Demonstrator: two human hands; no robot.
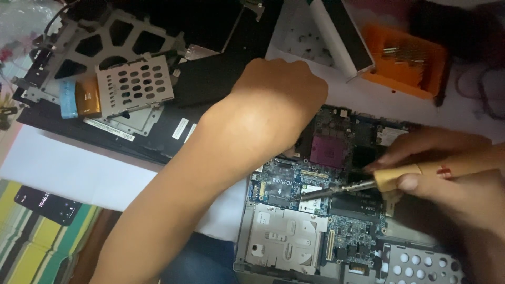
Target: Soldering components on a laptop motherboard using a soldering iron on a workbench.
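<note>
Our right hand (447, 173) comes in from the right edge, fingers clamped around the wooden handle of a soldering iron (389, 179), its metal tip angled down-left onto the blue motherboard (315, 184) near a small white chip. Our left hand (281, 89) reaches diagonally from lower left, forearm crossing the board's left corner; it rests knuckles-up at the board's upper edge, fingers curled under, and we cannot tell whether they grip anything. Beyond the left hand, a dismantled laptop chassis (105, 79) fills the upper left. An orange bit tray (407, 60) sits upper right. A dark phone (47, 204) lies at lower left, well apart.
</note>
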